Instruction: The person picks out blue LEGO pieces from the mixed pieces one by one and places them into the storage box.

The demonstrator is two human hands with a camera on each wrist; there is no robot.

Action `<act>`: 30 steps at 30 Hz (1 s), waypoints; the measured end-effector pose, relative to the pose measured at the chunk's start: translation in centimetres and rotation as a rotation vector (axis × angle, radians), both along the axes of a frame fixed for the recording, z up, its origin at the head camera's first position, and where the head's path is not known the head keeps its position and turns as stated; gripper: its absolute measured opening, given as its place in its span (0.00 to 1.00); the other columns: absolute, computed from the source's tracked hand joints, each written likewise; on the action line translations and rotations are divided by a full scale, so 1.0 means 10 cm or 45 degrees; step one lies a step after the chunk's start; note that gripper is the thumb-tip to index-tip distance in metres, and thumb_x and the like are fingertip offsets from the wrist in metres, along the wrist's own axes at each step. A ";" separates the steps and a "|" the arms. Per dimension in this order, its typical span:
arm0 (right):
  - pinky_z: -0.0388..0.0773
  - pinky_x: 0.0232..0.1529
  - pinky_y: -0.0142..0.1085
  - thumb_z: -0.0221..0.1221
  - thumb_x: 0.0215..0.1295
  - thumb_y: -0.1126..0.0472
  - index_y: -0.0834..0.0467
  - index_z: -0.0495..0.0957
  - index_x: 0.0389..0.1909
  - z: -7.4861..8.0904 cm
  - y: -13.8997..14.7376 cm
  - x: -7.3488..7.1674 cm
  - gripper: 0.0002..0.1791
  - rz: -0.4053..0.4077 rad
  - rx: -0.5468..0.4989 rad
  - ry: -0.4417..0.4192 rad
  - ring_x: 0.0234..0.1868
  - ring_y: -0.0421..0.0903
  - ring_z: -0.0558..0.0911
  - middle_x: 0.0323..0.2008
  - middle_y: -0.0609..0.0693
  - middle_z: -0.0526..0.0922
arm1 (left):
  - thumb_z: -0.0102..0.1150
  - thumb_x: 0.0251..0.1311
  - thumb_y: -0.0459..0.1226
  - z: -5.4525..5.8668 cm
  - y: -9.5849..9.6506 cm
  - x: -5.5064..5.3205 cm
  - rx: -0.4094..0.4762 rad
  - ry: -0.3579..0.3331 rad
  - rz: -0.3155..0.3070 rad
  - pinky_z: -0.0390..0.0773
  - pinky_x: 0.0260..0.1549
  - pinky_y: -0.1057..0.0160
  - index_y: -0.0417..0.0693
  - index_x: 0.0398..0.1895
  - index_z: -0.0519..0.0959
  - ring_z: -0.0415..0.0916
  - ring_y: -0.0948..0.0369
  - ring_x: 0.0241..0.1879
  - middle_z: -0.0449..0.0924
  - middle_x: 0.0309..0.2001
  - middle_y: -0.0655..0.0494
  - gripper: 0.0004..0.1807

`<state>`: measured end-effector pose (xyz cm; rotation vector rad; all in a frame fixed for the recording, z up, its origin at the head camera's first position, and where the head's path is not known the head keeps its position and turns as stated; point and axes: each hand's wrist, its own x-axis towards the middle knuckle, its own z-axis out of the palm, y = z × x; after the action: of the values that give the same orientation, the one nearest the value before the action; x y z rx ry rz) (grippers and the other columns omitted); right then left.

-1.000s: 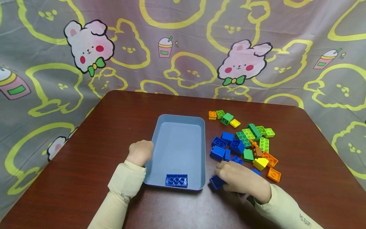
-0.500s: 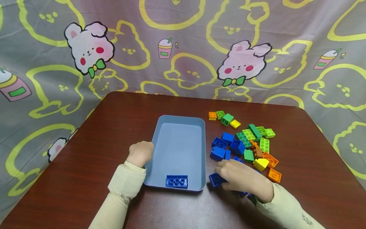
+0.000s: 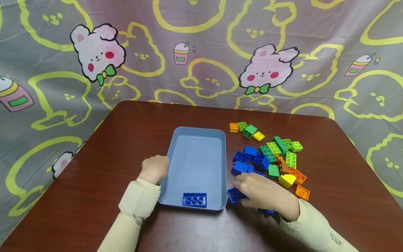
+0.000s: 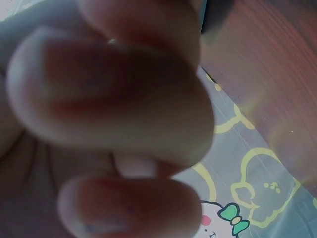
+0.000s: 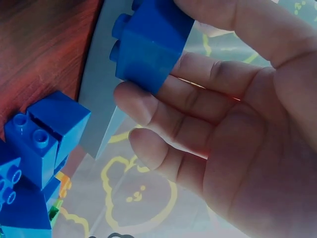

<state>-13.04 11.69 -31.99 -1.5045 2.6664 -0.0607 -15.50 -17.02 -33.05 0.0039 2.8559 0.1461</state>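
Fingers (image 5: 134, 101) of the right hand (image 3: 267, 195) pinch a blue brick (image 3: 233, 195) against the thumb, its studs pointing away from the palm. That brick sits at four o'clock from the middle of the blue-grey tray (image 3: 195, 157), just beside the rim; whether the two touch I cannot tell.

At the tray's nine o'clock side, the left hand (image 3: 155, 169) is clenched, its fingers curled toward the palm with nothing visible in them. The left wrist view is blurred, and contact with the rim cannot be made out.

Inside the tray, at six o'clock, lies one dark blue brick (image 3: 194, 200), hollow underside up. Another blue piece (image 3: 267, 212) pokes out beneath the right hand at its six o'clock.

Around that hand, loose blue bricks (image 3: 251, 152) crowd at eleven o'clock, green bricks (image 3: 267, 153) at twelve, and a yellow block (image 3: 285, 181) at two; an orange brick (image 3: 302, 193) lies at three. A small mixed group (image 3: 250, 131) stands well apart at two o'clock from the tray.

Everything rests on a dark reddish-brown bench (image 3: 126, 136), with patterned fabric (image 3: 214, 77) along its twelve o'clock edge.
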 end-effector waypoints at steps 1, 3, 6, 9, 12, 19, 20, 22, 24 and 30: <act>0.63 0.22 0.27 0.66 0.43 0.62 0.60 0.76 0.27 0.01 0.00 0.00 0.11 -0.001 -0.001 -0.003 0.22 0.38 0.65 0.20 0.42 0.67 | 0.45 0.57 0.29 0.00 0.00 0.00 -0.001 0.001 0.000 0.72 0.22 0.52 0.41 0.22 0.78 0.72 0.55 0.23 0.74 0.23 0.46 0.12; 0.63 0.22 0.27 0.66 0.43 0.62 0.60 0.76 0.27 0.01 0.00 0.00 0.11 -0.005 0.001 -0.003 0.21 0.37 0.64 0.20 0.42 0.67 | 0.44 0.58 0.29 0.01 0.00 0.01 -0.004 0.002 -0.001 0.72 0.22 0.52 0.41 0.22 0.78 0.72 0.55 0.23 0.74 0.23 0.46 0.12; 0.63 0.22 0.27 0.66 0.44 0.61 0.60 0.77 0.27 0.02 0.00 0.01 0.11 -0.004 0.001 -0.001 0.21 0.38 0.64 0.20 0.42 0.67 | 0.44 0.58 0.28 0.01 0.00 0.01 -0.008 0.003 -0.001 0.72 0.22 0.52 0.40 0.22 0.78 0.73 0.55 0.23 0.74 0.23 0.45 0.12; 0.64 0.22 0.27 0.66 0.44 0.61 0.60 0.77 0.28 0.04 0.00 0.01 0.11 0.002 -0.003 0.003 0.22 0.38 0.65 0.20 0.42 0.68 | 0.44 0.58 0.28 0.01 0.00 0.02 -0.010 0.005 -0.001 0.72 0.22 0.52 0.40 0.22 0.78 0.73 0.55 0.23 0.75 0.23 0.45 0.12; 0.66 0.24 0.27 0.66 0.44 0.60 0.61 0.77 0.29 0.07 0.01 0.02 0.12 0.010 -0.008 0.018 0.23 0.38 0.66 0.21 0.43 0.69 | 0.44 0.58 0.28 0.02 0.00 0.01 -0.011 0.004 0.002 0.72 0.23 0.52 0.41 0.22 0.78 0.73 0.54 0.23 0.75 0.23 0.45 0.12; 0.67 0.25 0.28 0.67 0.44 0.59 0.62 0.77 0.30 0.12 0.02 0.00 0.14 -0.010 -0.026 0.067 0.23 0.39 0.66 0.21 0.44 0.69 | 0.44 0.58 0.28 0.02 0.00 0.02 -0.012 -0.007 0.001 0.72 0.22 0.53 0.41 0.21 0.77 0.72 0.55 0.22 0.73 0.21 0.46 0.13; 0.67 0.25 0.28 0.67 0.44 0.59 0.62 0.77 0.31 0.12 0.01 0.00 0.14 -0.012 -0.040 0.076 0.24 0.39 0.67 0.22 0.45 0.70 | 0.44 0.58 0.28 0.02 0.00 0.02 -0.010 -0.006 0.001 0.72 0.22 0.53 0.41 0.21 0.77 0.72 0.55 0.22 0.73 0.21 0.46 0.13; 0.69 0.26 0.29 0.68 0.45 0.57 0.62 0.77 0.32 0.10 0.00 0.00 0.16 -0.004 -0.069 0.113 0.24 0.40 0.68 0.23 0.46 0.72 | 0.44 0.58 0.28 0.02 0.00 0.02 -0.004 -0.004 -0.001 0.72 0.22 0.53 0.41 0.20 0.77 0.72 0.56 0.22 0.73 0.21 0.46 0.13; 0.70 0.28 0.30 0.68 0.45 0.55 0.62 0.77 0.33 0.08 -0.03 -0.01 0.18 0.007 -0.098 0.152 0.25 0.40 0.70 0.25 0.47 0.73 | 0.44 0.58 0.28 0.02 0.00 0.02 0.001 0.003 0.000 0.72 0.22 0.52 0.41 0.21 0.78 0.72 0.55 0.22 0.73 0.21 0.46 0.13; 0.71 0.29 0.29 0.68 0.46 0.53 0.63 0.77 0.34 0.02 -0.12 -0.01 0.20 0.029 -0.117 0.193 0.27 0.41 0.70 0.25 0.48 0.73 | 0.44 0.58 0.28 0.03 0.00 0.02 0.005 -0.002 0.011 0.72 0.22 0.52 0.40 0.22 0.78 0.72 0.55 0.22 0.74 0.22 0.46 0.12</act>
<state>-13.11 10.47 -31.77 -1.6280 2.7991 -0.0715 -15.31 -16.97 -32.77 -0.0077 2.8546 0.1530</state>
